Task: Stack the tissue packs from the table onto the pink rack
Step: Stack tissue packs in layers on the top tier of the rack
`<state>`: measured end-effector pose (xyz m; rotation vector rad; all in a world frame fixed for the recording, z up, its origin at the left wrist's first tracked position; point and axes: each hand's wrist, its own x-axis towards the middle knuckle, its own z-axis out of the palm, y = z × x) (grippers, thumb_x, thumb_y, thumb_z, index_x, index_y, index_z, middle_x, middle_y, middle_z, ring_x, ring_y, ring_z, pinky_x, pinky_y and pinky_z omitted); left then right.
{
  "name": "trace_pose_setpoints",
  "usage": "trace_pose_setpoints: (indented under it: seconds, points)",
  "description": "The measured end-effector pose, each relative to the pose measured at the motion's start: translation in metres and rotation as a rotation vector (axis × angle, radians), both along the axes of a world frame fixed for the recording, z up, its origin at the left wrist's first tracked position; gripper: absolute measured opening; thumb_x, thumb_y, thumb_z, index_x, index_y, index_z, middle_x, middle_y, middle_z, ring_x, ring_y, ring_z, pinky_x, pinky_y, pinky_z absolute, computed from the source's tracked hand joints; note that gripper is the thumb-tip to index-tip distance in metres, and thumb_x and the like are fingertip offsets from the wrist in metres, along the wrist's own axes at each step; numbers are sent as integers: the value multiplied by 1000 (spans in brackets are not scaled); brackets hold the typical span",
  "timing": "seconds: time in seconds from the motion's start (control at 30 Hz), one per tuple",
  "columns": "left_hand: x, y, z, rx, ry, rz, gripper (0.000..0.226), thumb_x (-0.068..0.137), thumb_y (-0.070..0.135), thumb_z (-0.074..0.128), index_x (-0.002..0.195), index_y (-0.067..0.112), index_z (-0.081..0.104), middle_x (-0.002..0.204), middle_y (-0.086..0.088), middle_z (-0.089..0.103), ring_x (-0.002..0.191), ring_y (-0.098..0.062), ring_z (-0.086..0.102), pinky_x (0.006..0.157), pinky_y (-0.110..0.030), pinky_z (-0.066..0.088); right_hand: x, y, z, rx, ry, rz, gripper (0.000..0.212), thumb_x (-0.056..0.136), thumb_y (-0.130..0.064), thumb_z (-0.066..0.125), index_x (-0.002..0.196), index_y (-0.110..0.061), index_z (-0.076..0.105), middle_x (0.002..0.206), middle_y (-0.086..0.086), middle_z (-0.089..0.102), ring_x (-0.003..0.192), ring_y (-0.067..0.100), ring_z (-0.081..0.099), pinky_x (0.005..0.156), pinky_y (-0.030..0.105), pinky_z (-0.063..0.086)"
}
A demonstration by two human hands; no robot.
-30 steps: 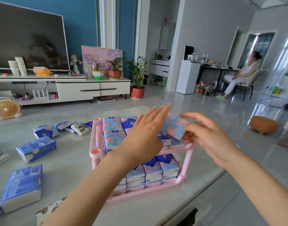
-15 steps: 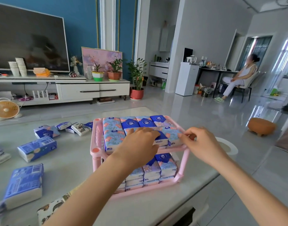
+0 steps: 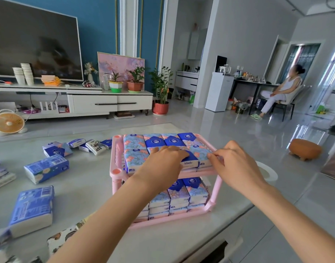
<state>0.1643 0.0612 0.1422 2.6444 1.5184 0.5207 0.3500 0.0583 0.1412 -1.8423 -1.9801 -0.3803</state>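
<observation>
Rack: pink rack, two shelves, stands on the table near its front edge, directly ahead.
Top shelf: top-shelf packs lie flat in tight rows, floral and blue wrappers, covering the whole shelf.
Lower shelf: lower-shelf packs stacked several high, filling the visible front side.
Left hand: left hand palm down on the near middle of the top row, fingers gently bent and close together, tips pressing a blue-fronted pack.
Right hand: right hand at the rack's near right corner, fingers curled, tips touching the edge of the near right pack. Thumb hidden, so cannot tell whether it pinches or only pushes.
Loose stock: loose packs spread over the table left of the rack, two large ones nearest, smaller ones bunched just beside the rack's far left corner.
Surroundings: television on the blue wall, small fan on the floor below, seated person far right, round orange stool on the tiles.
</observation>
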Motion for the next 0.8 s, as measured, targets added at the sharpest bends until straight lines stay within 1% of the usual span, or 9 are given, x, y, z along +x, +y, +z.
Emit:
trace_pose_setpoints:
  seconds: [0.1, 0.17, 0.2, 0.27, 0.37, 0.43, 0.53, 0.67, 0.8]
  points:
    - [-7, -2, 9, -37, -136, 38, 43, 98, 34, 38, 139, 22, 37, 143, 0, 42, 131, -19, 38, 111, -40, 26, -5, 2, 14, 63, 55, 22, 33, 94, -35, 44, 111, -14, 64, 104, 4, 51, 95, 17, 48, 66, 26, 36]
    - [-20, 3, 16, -27, -176, 133, 46, 98, 37, 33, 142, 21, 32, 148, -1, 36, 136, -19, 30, 114, -41, 22, -15, 10, 23, 126, 157, 97, 32, 96, -27, 42, 118, -13, 59, 117, 5, 54, 105, 17, 50, 76, 23, 37]
    - [-28, 7, 18, -19, -156, 192, 47, 99, 37, 31, 143, 21, 30, 150, -1, 31, 139, -19, 25, 115, -43, 18, -22, 16, 26, 115, 205, 153, 32, 97, -25, 40, 122, -13, 56, 124, 4, 53, 112, 16, 49, 82, 21, 35]
    - [-43, 14, 17, -38, -70, 311, 48, 99, 39, 26, 144, 21, 28, 153, -3, 23, 143, -22, 14, 115, -46, 12, -37, 33, 27, -12, 256, 276, 38, 98, -26, 37, 133, -15, 46, 138, 1, 46, 125, 15, 42, 95, 22, 31]
    - [-56, 18, 11, -156, -21, 388, 51, 99, 43, 20, 145, 22, 23, 155, -4, 15, 144, -26, 5, 115, -51, 8, -52, 59, 22, -257, 162, 321, 50, 99, -39, 30, 145, -20, 27, 153, 0, 25, 140, 15, 22, 112, 30, 19]
    - [-57, 20, 6, -167, 31, 370, 49, 99, 43, 18, 146, 27, 21, 154, -5, 16, 143, -28, 7, 113, -56, 9, -54, 72, 14, -348, 89, 282, 55, 98, -47, 24, 146, -21, 23, 155, 1, 19, 143, 16, 14, 115, 35, 13]
    - [-57, 26, -1, -129, 41, 355, 50, 98, 47, 17, 145, 29, 23, 154, -3, 18, 143, -28, 7, 113, -58, 10, -53, 75, 6, -344, 24, 279, 53, 98, -47, 20, 143, -21, 31, 151, 0, 29, 140, 15, 22, 114, 33, 15]
    - [-55, 34, -6, -95, 30, 354, 52, 97, 48, 24, 142, 23, 32, 150, -5, 29, 142, -29, 14, 115, -48, 12, -55, 74, 4, -311, -12, 260, 50, 99, -44, 22, 142, -22, 34, 150, -1, 31, 138, 15, 26, 112, 31, 16]
    - [-55, 37, -4, -79, -2, 360, 51, 96, 46, 31, 141, 20, 36, 149, -7, 31, 140, -29, 18, 116, -43, 14, -57, 76, 3, -305, -42, 226, 50, 98, -45, 24, 142, -23, 32, 151, 0, 30, 137, 19, 27, 112, 34, 19]
